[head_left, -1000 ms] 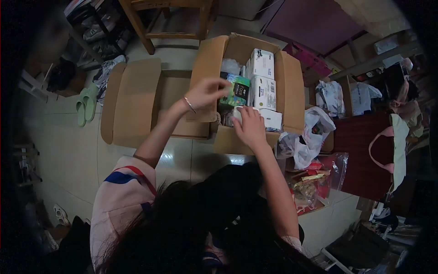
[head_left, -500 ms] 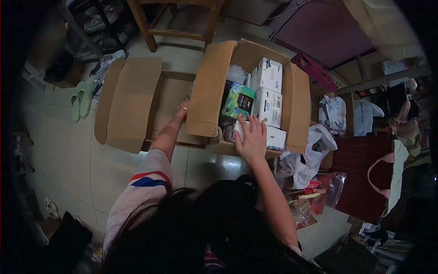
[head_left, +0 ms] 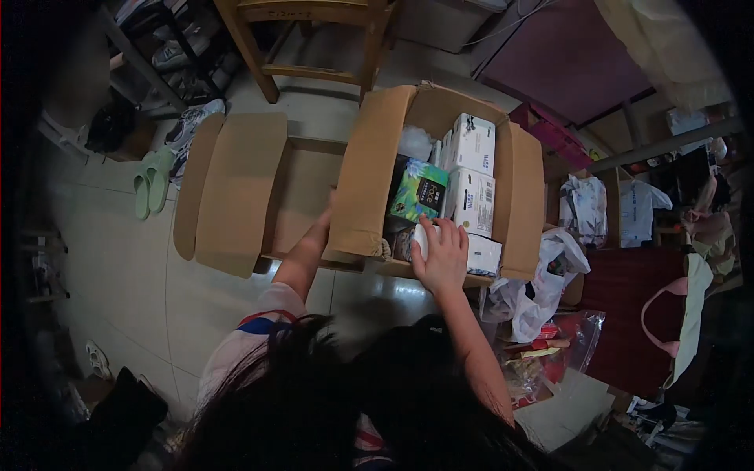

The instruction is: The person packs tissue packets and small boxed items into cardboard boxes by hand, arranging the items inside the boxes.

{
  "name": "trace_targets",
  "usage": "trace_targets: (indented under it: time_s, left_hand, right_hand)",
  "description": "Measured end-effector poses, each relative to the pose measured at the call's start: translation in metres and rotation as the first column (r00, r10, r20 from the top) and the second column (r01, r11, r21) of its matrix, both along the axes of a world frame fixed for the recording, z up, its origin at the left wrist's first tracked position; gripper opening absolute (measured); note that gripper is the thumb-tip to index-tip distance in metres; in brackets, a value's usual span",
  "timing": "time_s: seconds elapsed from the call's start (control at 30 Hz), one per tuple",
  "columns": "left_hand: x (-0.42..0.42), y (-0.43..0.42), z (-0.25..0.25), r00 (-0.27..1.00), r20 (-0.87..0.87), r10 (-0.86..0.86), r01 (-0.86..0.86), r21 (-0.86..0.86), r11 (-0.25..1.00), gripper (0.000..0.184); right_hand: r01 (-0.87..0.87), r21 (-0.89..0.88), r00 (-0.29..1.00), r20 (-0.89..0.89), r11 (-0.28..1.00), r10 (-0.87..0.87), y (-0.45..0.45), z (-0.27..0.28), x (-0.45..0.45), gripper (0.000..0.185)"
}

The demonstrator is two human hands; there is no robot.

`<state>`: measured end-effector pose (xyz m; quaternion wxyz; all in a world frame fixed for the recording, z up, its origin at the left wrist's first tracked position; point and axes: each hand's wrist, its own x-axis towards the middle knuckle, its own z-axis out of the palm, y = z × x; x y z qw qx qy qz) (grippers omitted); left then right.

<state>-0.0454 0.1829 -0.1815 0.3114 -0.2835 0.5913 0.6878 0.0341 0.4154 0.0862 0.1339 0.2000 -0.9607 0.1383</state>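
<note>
My left hand (head_left: 327, 210) reaches behind the left flap of a full cardboard box (head_left: 365, 177); its fingers are hidden there. Below that hand lies a flatter open cardboard box (head_left: 310, 177). My right hand (head_left: 441, 253) rests palm down, fingers stretched and apart, over things in the full box's near end. A small white item (head_left: 424, 242) shows between its thumb and forefinger. Just beyond the fingertips is a green and blue tissue pack (head_left: 419, 191). White packs (head_left: 472, 200) stand along the box's right side, and a clear plastic bundle (head_left: 415, 143) sits at the far left.
A wooden chair (head_left: 314, 74) stands behind the boxes. Green slippers (head_left: 151, 184) and shoes lie on the tiled floor at left. At right are a white plastic bag (head_left: 538, 294), clear packets (head_left: 550, 345) and a dark red bag (head_left: 620, 314) with a pink handle.
My left hand has gone farther behind the box flap and its fingers no longer show. My right hand stays on the contents. The whole view has shifted slightly, with things lower and farther right.
</note>
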Motion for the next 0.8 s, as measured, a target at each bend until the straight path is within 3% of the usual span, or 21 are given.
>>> trace_targets:
  time_s: [0.1, 0.17, 0.23, 0.3, 0.33, 0.37, 0.4, 0.43, 0.5, 0.6, 0.63, 0.7, 0.77, 0.8]
  left_hand:
    - [0.004, -0.016, 0.005, 0.932, 0.051, 0.36, -0.355, 0.338, 0.871, 0.058]
    - [0.008, -0.031, 0.033, 0.812, -0.008, 0.584, -0.55, 0.327, 0.769, 0.059]
    - [0.041, -0.044, 0.142, 0.653, -0.141, 0.744, -0.714, 0.211, 0.667, 0.06]
    - [0.05, -0.079, 0.164, 0.434, -0.245, 0.867, -0.755, 0.425, 0.499, 0.054]
    - [0.05, -0.092, 0.184, 0.41, -0.288, 0.865, -0.73, 0.465, 0.501, 0.05]
    - [0.048, -0.101, 0.212, 0.387, -0.328, 0.862, -0.702, 0.502, 0.506, 0.047]
    - [0.049, -0.097, 0.25, 0.437, -0.391, 0.81, -0.588, 0.557, 0.586, 0.044]
    - [0.043, -0.092, 0.271, 0.443, -0.396, 0.804, -0.581, 0.556, 0.594, 0.044]
    - [0.024, -0.078, 0.298, 0.515, -0.508, 0.69, -0.405, 0.565, 0.719, 0.044]
    - [-0.002, -0.009, 0.318, 0.674, -0.671, 0.31, -0.164, 0.273, 0.948, 0.054]
    - [-0.01, 0.022, 0.325, 0.684, -0.711, 0.165, -0.052, 0.178, 0.983, 0.06]
    - [-0.004, 0.078, 0.336, 0.711, -0.698, 0.084, -0.029, 0.091, 0.995, 0.072]
    - [-0.025, 0.104, 0.284, 0.836, -0.546, -0.054, 0.027, -0.057, 0.998, 0.078]
    - [-0.04, 0.11, 0.246, 0.873, -0.484, -0.065, 0.087, 0.023, 0.996, 0.08]
  right_hand:
    - [0.003, -0.002, 1.0, 0.026, 1.0, -0.003, 0.001, 0.002, 0.001, 0.039]
    - [0.004, 0.0, 1.0, 0.021, 1.0, -0.004, 0.001, 0.005, 0.001, 0.039]
    - [0.005, 0.001, 1.0, 0.016, 1.0, -0.005, 0.001, 0.004, 0.003, 0.04]
    - [0.016, -0.036, 1.0, -0.002, 0.999, -0.017, 0.001, 0.001, 0.004, 0.038]
    - [0.02, -0.045, 1.0, -0.011, 0.999, -0.02, 0.001, 0.001, 0.004, 0.038]
    - [0.017, -0.052, 1.0, -0.005, 0.999, -0.017, 0.002, 0.001, 0.006, 0.038]
    - [0.017, -0.057, 1.0, 0.004, 0.998, -0.016, 0.002, 0.001, 0.008, 0.038]
    - [0.026, -0.062, 1.0, 0.001, 0.998, -0.026, 0.002, 0.001, 0.01, 0.038]
    - [0.019, -0.047, 1.0, 0.011, 0.999, -0.018, 0.003, 0.003, 0.012, 0.039]
    - [0.023, -0.056, 0.999, -0.028, 0.998, -0.025, 0.004, -0.002, 0.013, 0.041]
    - [0.031, -0.055, 0.999, -0.033, 0.998, -0.033, 0.004, -0.003, 0.014, 0.041]
    - [0.047, -0.072, 0.998, -0.042, 0.996, -0.05, 0.005, -0.003, 0.017, 0.045]
    - [0.065, -0.082, 0.997, -0.046, 0.995, -0.069, 0.005, -0.004, 0.017, 0.045]
    - [0.07, -0.094, 0.996, -0.045, 0.993, -0.074, 0.005, -0.004, 0.017, 0.046]
